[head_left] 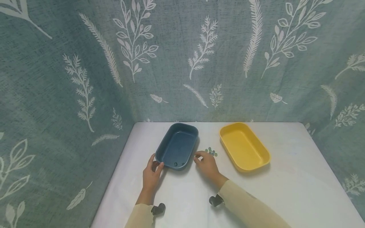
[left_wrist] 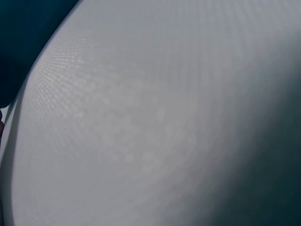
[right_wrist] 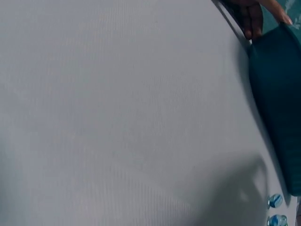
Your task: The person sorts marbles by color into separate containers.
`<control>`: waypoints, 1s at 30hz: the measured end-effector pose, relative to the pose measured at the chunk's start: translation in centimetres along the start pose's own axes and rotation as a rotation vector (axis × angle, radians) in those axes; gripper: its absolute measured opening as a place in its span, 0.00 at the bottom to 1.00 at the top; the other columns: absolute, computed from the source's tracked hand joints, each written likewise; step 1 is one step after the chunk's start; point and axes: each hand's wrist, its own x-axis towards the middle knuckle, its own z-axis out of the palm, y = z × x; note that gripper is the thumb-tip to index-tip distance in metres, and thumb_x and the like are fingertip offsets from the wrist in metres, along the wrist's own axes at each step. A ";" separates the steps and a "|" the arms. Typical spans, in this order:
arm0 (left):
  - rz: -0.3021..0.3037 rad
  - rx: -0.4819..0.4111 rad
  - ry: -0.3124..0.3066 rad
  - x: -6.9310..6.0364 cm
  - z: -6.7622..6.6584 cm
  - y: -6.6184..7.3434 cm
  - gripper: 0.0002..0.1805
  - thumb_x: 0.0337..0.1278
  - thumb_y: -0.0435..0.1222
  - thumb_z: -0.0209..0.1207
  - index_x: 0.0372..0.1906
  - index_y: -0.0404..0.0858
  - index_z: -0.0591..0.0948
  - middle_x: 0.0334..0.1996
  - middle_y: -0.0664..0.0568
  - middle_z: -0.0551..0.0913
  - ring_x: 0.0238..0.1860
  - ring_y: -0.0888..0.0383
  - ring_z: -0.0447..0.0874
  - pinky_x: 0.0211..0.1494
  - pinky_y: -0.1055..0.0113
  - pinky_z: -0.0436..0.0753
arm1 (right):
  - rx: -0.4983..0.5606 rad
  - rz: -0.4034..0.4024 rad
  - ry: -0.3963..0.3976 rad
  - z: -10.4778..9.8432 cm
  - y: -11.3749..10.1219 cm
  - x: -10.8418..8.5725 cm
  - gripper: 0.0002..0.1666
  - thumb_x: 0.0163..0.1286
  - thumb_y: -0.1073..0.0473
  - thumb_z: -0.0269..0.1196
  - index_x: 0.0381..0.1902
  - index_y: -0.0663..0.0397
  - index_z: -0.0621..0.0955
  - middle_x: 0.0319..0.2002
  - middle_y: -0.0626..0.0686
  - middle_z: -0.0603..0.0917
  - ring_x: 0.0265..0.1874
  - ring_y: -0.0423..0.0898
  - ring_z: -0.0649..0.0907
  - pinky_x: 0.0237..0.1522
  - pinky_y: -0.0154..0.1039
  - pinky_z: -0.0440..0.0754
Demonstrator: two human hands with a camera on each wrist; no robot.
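The blue tray [head_left: 177, 145] stands on the table with two dark marbles [head_left: 175, 164] at its near end. At its near left corner, my left hand [head_left: 151, 177] grips the rim with thumb and fingers; the right wrist view also shows this hand [right_wrist: 255, 20] against the tray [right_wrist: 277, 99]. My right hand [head_left: 208, 166] is over the table, right of the blue tray, with its fingertips bent toward the thumb; whether a marble is between them cannot be made out. Several green and blue marbles [head_left: 213, 152] lie just beyond it, and two marbles [right_wrist: 275, 201] show in the right wrist view.
A yellow tray [head_left: 244, 147], with nothing visible in it, stands to the right of the loose marbles. The white table [head_left: 291, 180] meets a leaf-patterned green cloth [head_left: 171, 63] at the back and left. The left wrist view shows mostly table surface [left_wrist: 127, 117] and a dark blue edge.
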 end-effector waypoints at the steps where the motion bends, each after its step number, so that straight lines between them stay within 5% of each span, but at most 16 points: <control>1: 0.003 -0.001 0.003 0.0 0.0 0.0 0.37 0.62 0.50 0.62 0.73 0.46 0.63 0.50 0.43 0.84 0.60 0.41 0.76 0.67 0.42 0.64 | -0.007 -0.003 -0.005 0.1 -0.2 0.0 0.12 0.66 0.58 0.64 0.47 0.53 0.84 0.39 0.46 0.84 0.35 0.42 0.80 0.40 0.41 0.80; 30: -0.004 -0.013 -0.009 0.0 0.0 -0.3 0.37 0.62 0.52 0.61 0.73 0.47 0.64 0.48 0.44 0.84 0.59 0.42 0.77 0.67 0.44 0.66 | 0.029 -0.026 -0.124 1.5 -2.2 -0.4 0.15 0.70 0.53 0.61 0.51 0.52 0.82 0.41 0.43 0.82 0.31 0.38 0.76 0.34 0.35 0.77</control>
